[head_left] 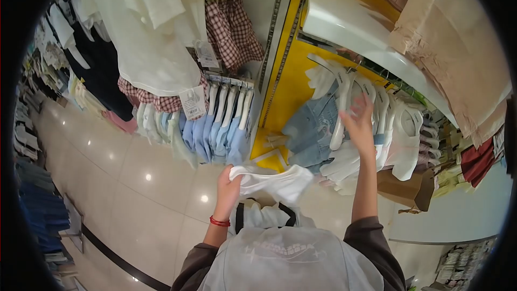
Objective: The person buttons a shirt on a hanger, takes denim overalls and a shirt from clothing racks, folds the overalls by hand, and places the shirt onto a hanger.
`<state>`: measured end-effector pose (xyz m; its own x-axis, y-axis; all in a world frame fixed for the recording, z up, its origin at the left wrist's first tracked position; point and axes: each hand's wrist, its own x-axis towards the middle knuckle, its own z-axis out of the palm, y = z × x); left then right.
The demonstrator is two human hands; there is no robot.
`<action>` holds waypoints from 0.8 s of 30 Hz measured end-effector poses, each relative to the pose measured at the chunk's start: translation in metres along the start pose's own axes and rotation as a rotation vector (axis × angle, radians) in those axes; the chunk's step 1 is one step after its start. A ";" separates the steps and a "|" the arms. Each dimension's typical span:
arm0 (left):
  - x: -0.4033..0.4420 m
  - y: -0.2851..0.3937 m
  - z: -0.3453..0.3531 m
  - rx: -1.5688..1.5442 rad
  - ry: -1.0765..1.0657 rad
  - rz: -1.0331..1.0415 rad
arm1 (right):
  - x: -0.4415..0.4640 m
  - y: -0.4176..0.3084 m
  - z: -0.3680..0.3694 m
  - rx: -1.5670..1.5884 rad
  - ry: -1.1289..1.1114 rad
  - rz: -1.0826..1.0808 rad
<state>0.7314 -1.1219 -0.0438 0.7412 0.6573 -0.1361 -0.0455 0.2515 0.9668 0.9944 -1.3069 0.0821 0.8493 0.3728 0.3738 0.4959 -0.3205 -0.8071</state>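
Bunched in my left hand is a white garment, its free end stretching to the right in front of my body. Further up, my right hand reaches in among the clothes on the right rack, its slightly blurred fingers apart. It is right beside a white hanger whose arm runs down left of the thumb. I cannot make out whether the fingertips touch the hanger. Behind it hangs a light blue denim garment, and white tops on hangers line up to the right.
Blue and white clothes hang on a rack at centre left, below a cream top with a tag. A white shelf overhangs the right rack. A brown cardboard piece sits at lower right. Shiny floor tiles spread at left.
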 end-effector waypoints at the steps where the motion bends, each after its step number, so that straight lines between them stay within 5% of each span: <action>1: 0.002 -0.001 -0.001 0.099 -0.020 0.054 | 0.017 0.004 0.008 0.050 0.079 0.032; 4: -0.001 0.008 0.002 0.303 -0.019 0.146 | 0.055 0.027 0.033 -0.206 0.178 -0.170; 7: -0.008 0.028 0.000 0.519 0.029 0.213 | 0.063 -0.007 0.026 0.082 -0.034 0.292; 12: -0.005 0.040 -0.026 0.860 0.181 0.346 | 0.075 0.022 0.001 -0.379 0.053 -0.210; 15: 0.003 0.040 -0.050 0.928 0.288 0.334 | 0.070 0.017 -0.027 -0.409 -0.083 -0.099; 19: 0.006 0.060 -0.063 1.007 0.365 0.283 | 0.048 -0.005 -0.059 -0.483 -0.220 -0.305; 24: 0.014 0.070 -0.061 0.969 0.366 0.285 | -0.010 -0.049 -0.078 -0.409 -0.369 -0.132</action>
<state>0.6978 -1.0524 0.0084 0.5341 0.8160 0.2209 0.4849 -0.5097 0.7107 0.9758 -1.3624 0.1536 0.6920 0.6888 0.2161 0.6861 -0.5342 -0.4939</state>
